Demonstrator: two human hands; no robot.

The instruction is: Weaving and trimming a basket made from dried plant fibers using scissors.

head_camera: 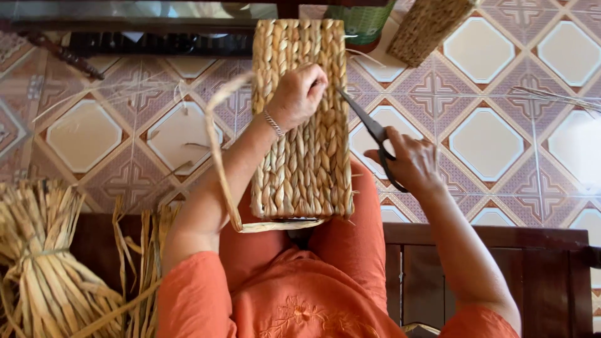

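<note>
Basket (pixel 305 125), woven of braided straw, is rested on the lap and steadied by the left hand (pixel 299 95), fingers clenched over its side. It is judged light, fairly stiff and rough, best gripped at a wall or the looped handle (pixel 216 144). Scissors (pixel 370 128) are grasped in the right hand (pixel 410 161), blades near its edge.

Woven basket (pixel 307 125) top edge cut by frame, bottom rim hidden against lap. Left hand (pixel 297 94) fingers curl behind basket, unseen. Scissors (pixel 374 134) handles hidden inside right hand (pixel 410 164). Straw bundle (pixel 44 263) cropped at left and bottom edges.
</note>
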